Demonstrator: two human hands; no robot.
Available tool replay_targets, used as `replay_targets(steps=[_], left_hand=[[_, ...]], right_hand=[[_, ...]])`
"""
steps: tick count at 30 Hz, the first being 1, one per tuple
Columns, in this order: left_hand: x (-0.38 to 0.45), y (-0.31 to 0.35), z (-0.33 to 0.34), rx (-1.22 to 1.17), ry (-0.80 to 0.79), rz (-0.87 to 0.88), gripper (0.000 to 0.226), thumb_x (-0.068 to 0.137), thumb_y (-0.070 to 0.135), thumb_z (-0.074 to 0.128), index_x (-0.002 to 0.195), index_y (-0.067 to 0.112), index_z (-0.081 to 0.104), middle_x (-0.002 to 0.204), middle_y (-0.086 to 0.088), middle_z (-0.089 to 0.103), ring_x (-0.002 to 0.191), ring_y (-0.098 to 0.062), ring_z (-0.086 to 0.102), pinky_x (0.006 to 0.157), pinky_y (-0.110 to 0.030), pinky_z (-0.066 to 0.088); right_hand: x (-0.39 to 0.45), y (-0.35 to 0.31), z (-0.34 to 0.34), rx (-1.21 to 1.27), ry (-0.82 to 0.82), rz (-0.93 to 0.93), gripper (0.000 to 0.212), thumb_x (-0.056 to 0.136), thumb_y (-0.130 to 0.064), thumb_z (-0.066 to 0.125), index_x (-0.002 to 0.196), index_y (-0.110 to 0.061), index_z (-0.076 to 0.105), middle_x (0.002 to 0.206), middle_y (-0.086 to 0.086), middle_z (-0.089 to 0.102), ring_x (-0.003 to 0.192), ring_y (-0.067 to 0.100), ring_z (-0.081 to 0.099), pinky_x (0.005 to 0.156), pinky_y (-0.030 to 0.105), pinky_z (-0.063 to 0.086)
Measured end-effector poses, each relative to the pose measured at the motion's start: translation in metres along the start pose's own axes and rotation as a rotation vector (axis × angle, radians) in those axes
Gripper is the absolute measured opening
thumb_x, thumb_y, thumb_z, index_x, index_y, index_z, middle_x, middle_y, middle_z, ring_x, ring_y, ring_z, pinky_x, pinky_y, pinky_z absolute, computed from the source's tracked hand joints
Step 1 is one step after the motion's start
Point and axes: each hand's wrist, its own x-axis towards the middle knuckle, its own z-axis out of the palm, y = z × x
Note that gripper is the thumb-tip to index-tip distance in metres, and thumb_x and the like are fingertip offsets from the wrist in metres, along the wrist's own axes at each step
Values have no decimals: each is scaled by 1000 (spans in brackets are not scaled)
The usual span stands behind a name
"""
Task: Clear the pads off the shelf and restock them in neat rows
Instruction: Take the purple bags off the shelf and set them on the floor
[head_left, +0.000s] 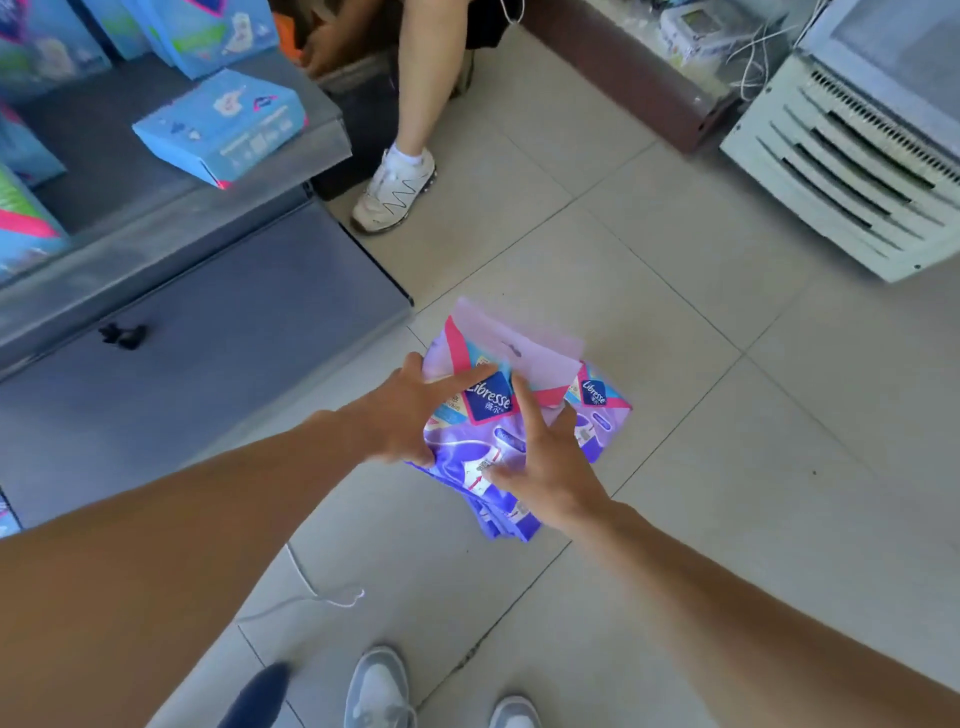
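Observation:
A stack of purple Libresse pad packs is held above the tiled floor, right of the shelf. My left hand grips the stack's left edge, fingers spread over the top pack. My right hand holds the right side, index finger pointing up across the label. A second purple pack sticks out behind on the right. On the grey shelf at the left, a blue pad box lies flat, with more blue packs standing behind it.
Another person's leg and white sneaker stand beside the shelf's end. A white ventilated appliance sits at the right. A thin white cord lies on the floor near my own shoes.

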Motion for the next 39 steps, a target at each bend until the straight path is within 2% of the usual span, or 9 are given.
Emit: replay_targets(steps=[7,10,14,19,23,28,31,36,39], left_hand=[[45,-61,-12,66,6,-8,120,71,13,74,125,77,-11,129,-6,28,116,-29,40,87,-40,53],[75,-86,-12,84,-19,-3,121,71,8,71,122,80,-12,129,-6,27,114,-31,42,85,-41,54],[124,-116,0,115,-8,-18,122,72,5,68,117,83,-13,127,-6,28,115,-31,42,83,-44,55],[193,-152,31,134,-45,-24,118,71,10,69,126,79,-7,122,-6,30,112,-31,42,81,-44,56],[237,-179,57,119,-125,-42,115,72,6,70,135,73,1,118,-6,30,106,-27,46,80,-42,56],[274,-202,90,116,-181,-68,111,76,5,68,142,64,2,113,-5,29,95,-23,45,75,-34,54],[287,-213,115,128,-209,-94,109,78,4,67,143,62,1,118,-7,28,99,-23,43,77,-33,52],[290,-216,124,149,-236,-134,113,78,4,69,143,62,-4,128,-7,26,103,-23,43,75,-33,52],[279,-203,111,218,-247,-146,117,77,5,69,141,63,-9,154,-11,-1,124,-33,37,71,-33,50]], right_hand=[[64,-11,46,35,66,83,101,81,-37,73,153,-42,2,147,19,20,131,30,41,95,30,44],[94,-8,68,101,62,160,101,79,-37,75,153,-42,6,146,19,22,129,32,44,101,36,45],[146,12,84,257,9,254,99,79,-26,73,151,-47,8,150,10,20,128,26,45,95,27,41],[207,51,105,212,-76,346,104,78,-23,77,151,-45,6,145,16,17,122,31,54,86,22,42],[245,81,135,219,-93,390,105,77,-16,74,152,-44,6,142,16,17,116,35,56,89,39,55],[283,119,167,167,-143,448,106,79,-12,73,153,-41,3,147,17,12,123,34,52,90,33,52],[296,136,182,93,-187,497,102,82,-9,67,153,-41,0,152,21,3,123,36,53,97,34,50],[300,143,189,34,-207,514,99,84,-8,63,152,-43,0,150,20,9,115,35,59,94,38,53],[296,130,174,-51,-196,505,97,84,-12,61,152,-42,-1,151,21,12,119,35,56,94,39,52]])
